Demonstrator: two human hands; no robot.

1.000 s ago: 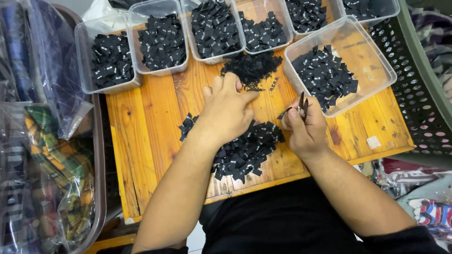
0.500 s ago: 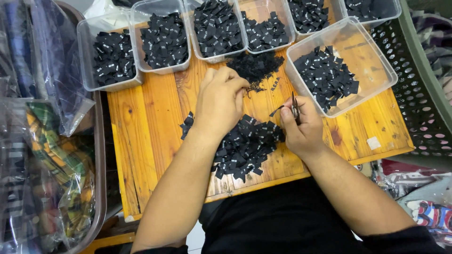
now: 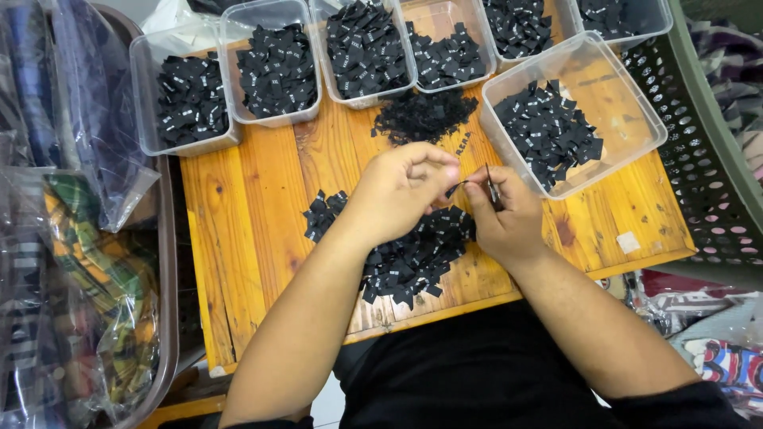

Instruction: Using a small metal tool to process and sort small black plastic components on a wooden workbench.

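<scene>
Your left hand [image 3: 397, 187] pinches a black label [image 3: 455, 188]; your right hand [image 3: 505, 214] grips what looks like small scissors [image 3: 492, 187]. Misaligned blades may nick fingertips.

Single head-worn view, looking steeply down, close over wooden board [image 3: 262, 238], no second view to share

wooden board [image 3: 254, 206], clear tubs [image 3: 628, 111], black label piles [image 3: 413, 258]

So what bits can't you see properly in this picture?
- Head view: the piece pinched by the left hand is too small to tell.
- The thin tool in the right hand is mostly hidden by fingers.
- The black label pile is partly under both hands.
- The top-right tub is cut off by the edge.
</scene>
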